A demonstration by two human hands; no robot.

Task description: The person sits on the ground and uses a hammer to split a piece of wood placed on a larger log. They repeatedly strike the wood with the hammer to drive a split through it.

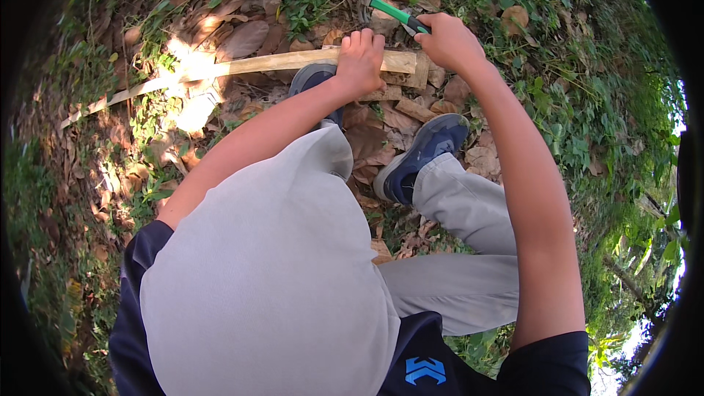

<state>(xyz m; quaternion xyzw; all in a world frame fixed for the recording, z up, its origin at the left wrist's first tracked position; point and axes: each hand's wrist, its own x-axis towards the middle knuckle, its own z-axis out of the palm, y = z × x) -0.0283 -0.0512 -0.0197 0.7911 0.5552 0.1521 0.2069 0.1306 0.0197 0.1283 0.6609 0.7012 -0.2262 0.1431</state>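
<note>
My right hand is closed around the black grip of a hammer with a green handle. Its metal head points away to the left, over the leaves beyond the wood, and blends with the ground there. My left hand is wrapped over a long, pale wooden strip near its right end. The strip runs far off to the left. Under and beside that right end lie short wooden pieces, partly covered by the strip.
My left shoe is beside the strip, partly behind my left arm; my right shoe stands nearer, to the right. Dry leaves and low green plants cover the ground. Another wood piece shows by my leg.
</note>
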